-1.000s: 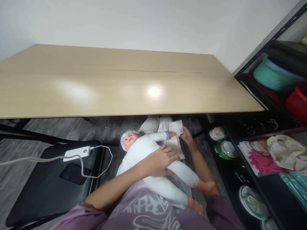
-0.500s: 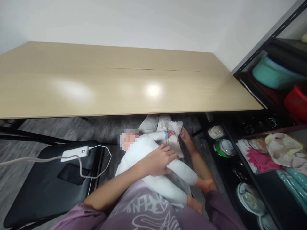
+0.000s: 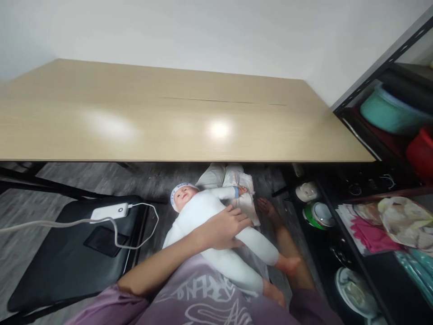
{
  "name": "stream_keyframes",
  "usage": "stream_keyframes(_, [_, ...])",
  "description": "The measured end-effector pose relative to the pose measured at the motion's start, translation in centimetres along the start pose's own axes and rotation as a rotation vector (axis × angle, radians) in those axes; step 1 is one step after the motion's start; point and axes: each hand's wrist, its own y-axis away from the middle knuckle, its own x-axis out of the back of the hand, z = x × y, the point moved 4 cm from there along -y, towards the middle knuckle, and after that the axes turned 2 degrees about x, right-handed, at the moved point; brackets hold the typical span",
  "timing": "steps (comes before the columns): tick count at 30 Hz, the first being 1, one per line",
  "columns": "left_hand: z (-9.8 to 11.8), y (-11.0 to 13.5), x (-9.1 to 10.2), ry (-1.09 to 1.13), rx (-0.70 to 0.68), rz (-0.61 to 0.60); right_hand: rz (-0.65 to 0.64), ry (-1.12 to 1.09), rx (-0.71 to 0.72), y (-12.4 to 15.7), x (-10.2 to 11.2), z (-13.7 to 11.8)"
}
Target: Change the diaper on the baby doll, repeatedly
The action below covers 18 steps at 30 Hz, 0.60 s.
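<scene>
A baby doll (image 3: pixel 198 212) in a white suit and a printed white cap lies face up across my lap. Its head points left and its bare feet point to the lower right. My left hand (image 3: pixel 227 228) is laid over the doll's hip, with the fingers curved over its thigh and the thumb between its legs. Beyond the doll, a whitish diaper (image 3: pixel 249 207) with frilly edges lies on my legs, partly under the doll's arm. To the right of the diaper, my right hand (image 3: pixel 266 206) hangs low with fingers stretched, somewhat blurred and apart from it.
A wooden table (image 3: pixel 189 131) spans the view ahead. At left, a black chair seat (image 3: pixel 67 262) carries a white power bank (image 3: pixel 110 212) with a cable and a dark phone (image 3: pixel 104 241). At right, a black shelf (image 3: pixel 382 271) holds bowls, bags and a pink cloth (image 3: pixel 370 234).
My right hand has come away from the diaper's edge and moved down and slightly right. My left hand stays on the doll. The view has shifted slightly.
</scene>
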Motion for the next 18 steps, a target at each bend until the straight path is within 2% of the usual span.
stream_keyframes(2, [0.0,0.0,-0.1,-0.009,-0.007,0.000,0.026,0.093,0.003,-1.5,1.0,-1.7])
stream_keyframes(4, [0.1,-0.1,0.0,-0.020,-0.012,0.001,0.038,0.167,0.047,-3.5,0.9,-4.0])
stream_keyframes(6, [0.3,-0.2,0.2,-0.032,-0.022,0.005,0.008,0.227,0.139,-4.8,-0.6,-6.6])
stream_keyframes(8, [0.4,-0.2,0.4,-0.038,-0.039,0.010,-0.078,0.269,0.243,-5.1,-3.3,-9.1])
stream_keyframes(10, [0.5,0.0,0.7,-0.028,-0.041,0.023,-0.249,0.340,0.353,-4.1,-7.0,-11.4])
stream_keyframes(11, [0.5,0.2,0.8,-0.017,-0.032,0.031,-0.380,0.412,0.423,-3.3,-9.2,-12.5])
stream_keyframes(13, [0.5,0.7,1.0,0.009,0.000,0.041,-0.738,0.754,0.670,-0.9,-13.9,-14.3])
stream_keyframes(14, [0.5,1.1,1.1,0.019,0.019,0.046,-0.866,0.911,0.758,0.2,-16.0,-14.9])
stream_keyframes(16, [0.5,1.8,1.4,0.040,0.051,0.056,-1.018,1.172,0.841,1.7,-19.5,-15.5])
stream_keyframes(18, [0.8,2.6,1.7,0.054,0.076,0.084,-1.101,1.340,0.853,2.7,-22.2,-15.7])
